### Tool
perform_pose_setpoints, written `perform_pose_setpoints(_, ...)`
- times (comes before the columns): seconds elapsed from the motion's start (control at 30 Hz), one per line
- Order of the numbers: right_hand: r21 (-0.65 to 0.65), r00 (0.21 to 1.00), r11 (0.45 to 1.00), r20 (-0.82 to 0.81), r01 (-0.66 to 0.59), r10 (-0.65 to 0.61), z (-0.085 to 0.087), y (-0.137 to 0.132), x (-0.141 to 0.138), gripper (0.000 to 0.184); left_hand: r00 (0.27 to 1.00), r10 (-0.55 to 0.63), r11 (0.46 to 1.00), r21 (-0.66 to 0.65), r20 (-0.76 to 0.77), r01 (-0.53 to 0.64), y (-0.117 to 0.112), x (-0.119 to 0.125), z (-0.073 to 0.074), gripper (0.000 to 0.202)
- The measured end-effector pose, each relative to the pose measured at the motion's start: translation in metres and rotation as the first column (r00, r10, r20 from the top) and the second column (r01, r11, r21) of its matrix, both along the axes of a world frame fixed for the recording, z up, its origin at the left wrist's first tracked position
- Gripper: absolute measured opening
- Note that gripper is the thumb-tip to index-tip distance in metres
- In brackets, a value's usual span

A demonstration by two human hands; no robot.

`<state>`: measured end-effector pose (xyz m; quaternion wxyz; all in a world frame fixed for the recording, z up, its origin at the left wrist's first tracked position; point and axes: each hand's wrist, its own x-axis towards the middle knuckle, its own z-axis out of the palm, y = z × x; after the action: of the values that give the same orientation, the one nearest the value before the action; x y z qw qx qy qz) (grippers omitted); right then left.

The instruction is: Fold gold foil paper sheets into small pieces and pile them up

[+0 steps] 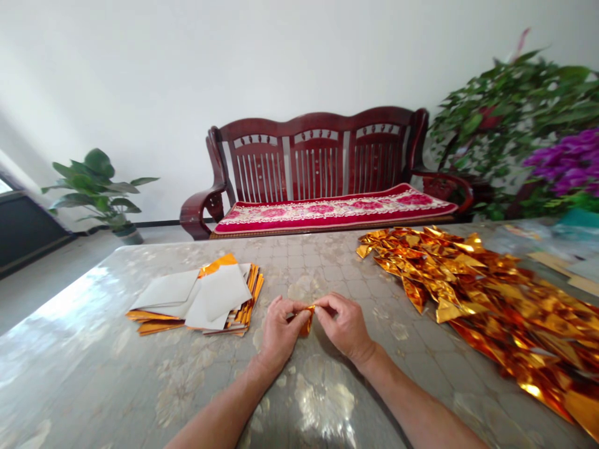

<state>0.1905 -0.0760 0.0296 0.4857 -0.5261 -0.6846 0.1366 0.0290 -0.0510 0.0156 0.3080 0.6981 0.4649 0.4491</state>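
A small piece of gold foil paper (306,325) is held between my two hands, just above the middle of the table. My left hand (282,327) pinches its left side between thumb and fingers. On the other side, the thumb and forefinger of my right hand (344,324) grip its upper edge. The piece looks folded, though fingers cover much of it. To the left lies a stack of foil paper sheets (219,293), mostly white side up with gold edges showing. A large heap of folded gold foil pieces (472,280) spreads over the right side.
The table (196,386) has a glossy, flower-patterned cover. Clear plastic bags (519,234) lie at its far right. Behind it stands a dark red wooden bench (318,156) with a red patterned cushion (337,211). Potted plants (100,187) flank the bench; purple flowers (568,159) are at right.
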Motion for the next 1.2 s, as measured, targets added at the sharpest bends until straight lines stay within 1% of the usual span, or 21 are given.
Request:
perform_pose_setpoints(0.1,0.002,1.0,1.0,-0.004,-0.001,0.001,0.0,-0.001,0.0,0.015,1.0,-0.002,1.0,-0.024,-0.026,0.002,-0.001,0.0,0.003,0.016)
perform_pose_setpoints(0.17,-0.007,0.999,1.0,-0.034,-0.015,0.015,0.001,0.0,0.0,0.015,1.0,-0.011,0.999,-0.053,-0.005,0.01,-0.002,0.0,0.005,0.018)
perform_pose_setpoints(0.23,-0.063,0.99,0.997,-0.138,-0.048,0.039,0.002,0.001,0.001,0.017,0.998,-0.027,0.995,-0.094,0.05,0.031,-0.002,0.001,0.006,0.02)
perform_pose_setpoints(0.27,-0.115,0.971,0.99,-0.236,-0.077,0.048,0.002,0.002,0.001,0.019,0.995,-0.037,0.991,-0.126,0.09,0.048,-0.001,0.001,0.006,0.021)
perform_pose_setpoints(0.3,-0.176,0.932,0.977,-0.36,-0.118,0.047,0.001,0.004,0.001,0.022,0.989,-0.047,0.983,-0.168,0.139,0.07,-0.001,0.001,0.005,0.023)
perform_pose_setpoints(0.33,-0.233,0.871,0.958,-0.49,-0.165,0.031,0.0,0.006,0.001,0.026,0.979,-0.056,0.971,-0.219,0.194,0.099,-0.001,0.001,0.005,0.026)
perform_pose_setpoints(0.4,-0.305,0.723,0.915,-0.691,-0.263,-0.023,-0.003,0.01,0.001,0.033,0.946,-0.07,0.93,-0.323,0.317,0.177,0.0,0.002,0.003,0.032)
perform_pose_setpoints(0.43,-0.319,0.665,0.897,-0.746,-0.305,-0.04,-0.004,0.011,0.0,0.036,0.925,-0.075,0.906,-0.362,0.373,0.219,0.0,0.002,0.002,0.035)
perform_pose_setpoints(0.47,-0.324,0.63,0.882,-0.775,-0.342,-0.041,-0.006,0.012,-0.001,0.037,0.905,-0.082,0.884,-0.389,0.416,0.259,-0.001,0.002,0.002,0.037)
perform_pose_setpoints(0.5,-0.324,0.614,0.868,-0.788,-0.376,-0.028,-0.007,0.013,-0.002,0.038,0.89,-0.091,0.866,-0.405,0.448,0.292,-0.001,0.003,0.003,0.039)
perform_pose_setpoints(0.57,-0.319,0.603,0.842,-0.797,-0.436,0.01,-0.009,0.013,-0.004,0.038,0.871,-0.1,0.85,-0.414,0.481,0.326,-0.001,0.003,0.004,0.041)
perform_pose_setpoints(0.63,-0.315,0.593,0.826,-0.805,-0.467,0.028,-0.01,0.012,-0.005,0.038,0.862,-0.098,0.845,-0.416,0.497,0.337,-0.002,0.004,0.005,0.043)
perform_pose_setpoints(0.77,-0.309,0.563,0.811,-0.826,-0.496,0.03,-0.011,0.011,-0.007,0.038,0.842,-0.104,0.828,-0.423,0.53,0.368,-0.002,0.005,0.007,0.044)
perform_pose_setpoints(0.9,-0.285,0.547,0.814,-0.836,-0.506,0.047,-0.012,0.011,-0.008,0.034,0.831,-0.094,0.834,-0.413,0.548,0.366,-0.001,0.005,0.006,0.043)
perform_pose_setpoints(1.0,-0.272,0.551,0.82,-0.832,-0.503,0.062,-0.011,0.011,-0.008,0.032,0.847,-0.084,0.845,-0.412,0.525,0.34,-0.001,0.006,0.004,0.041)
perform_pose_setpoints(1.07,-0.273,0.569,0.827,-0.82,-0.491,0.068,-0.009,0.011,-0.008,0.031,0.867,-0.068,0.855,-0.419,0.494,0.306,-0.002,0.006,0.003,0.041)
perform_pose_setpoints(1.13,-0.278,0.594,0.835,-0.801,-0.475,0.071,-0.007,0.011,-0.008,0.032,0.895,-0.046,0.875,-0.414,0.444,0.25,-0.001,0.005,0.004,0.04)
perform_pose_setpoints(1.2,-0.288,0.619,0.839,-0.782,-0.461,0.072,-0.005,0.011,-0.008,0.032,0.926,-0.009,0.91,-0.38,0.378,0.164,-0.001,0.004,0.004,0.036)
